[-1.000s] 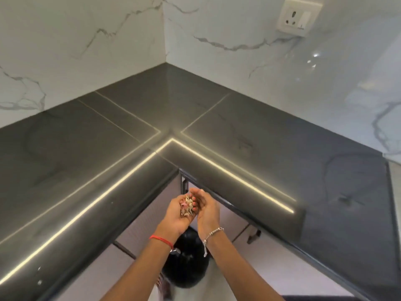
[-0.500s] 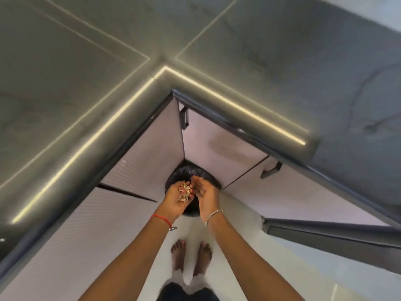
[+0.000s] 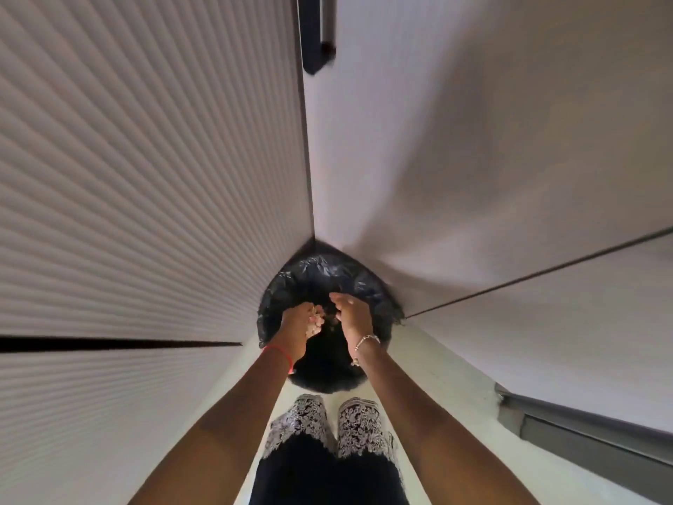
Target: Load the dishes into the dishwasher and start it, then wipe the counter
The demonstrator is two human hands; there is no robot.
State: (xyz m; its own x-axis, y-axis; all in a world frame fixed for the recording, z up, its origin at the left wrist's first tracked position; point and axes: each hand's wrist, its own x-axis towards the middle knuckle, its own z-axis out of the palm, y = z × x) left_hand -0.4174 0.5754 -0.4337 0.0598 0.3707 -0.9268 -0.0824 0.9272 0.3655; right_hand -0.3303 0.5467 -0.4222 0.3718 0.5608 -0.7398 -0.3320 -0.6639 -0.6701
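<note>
Cupped and curled, the left hand [image 3: 296, 324] holds a small heap of pale, pinkish scraps [image 3: 319, 320] against its fingers, palm turned inward. Right beside it comes the right hand [image 3: 353, 315], fingers loosely bent with nothing seen in them, its fingertips just next to the scraps; I cannot tell whether they touch. Both hands hang directly over the mouth of the bin [image 3: 327, 380], so the scraps sit above the opening, in the hand and not in the bin. A crumpled black liner [image 3: 327, 267] folds out over the bin's rim. There's a red thread [image 3: 278, 351] round the left wrist and a beaded bracelet [image 3: 366, 340] on the right.

Widening out: the bin is tucked on the pale floor [image 3: 437, 377], right in the corner where two runs of cabinets meet. On the left are ribbed cabinet fronts [image 3: 145, 176], split by a dark gap [image 3: 109, 343]. On the right is a smooth cabinet door [image 3: 473, 140], with a dark handle [image 3: 326, 20] at the top by the corner seam. Another grey handle [image 3: 582, 435] shows low on the right. Below the arms are dark trouser legs with lace-patterned hems [image 3: 302, 420].
</note>
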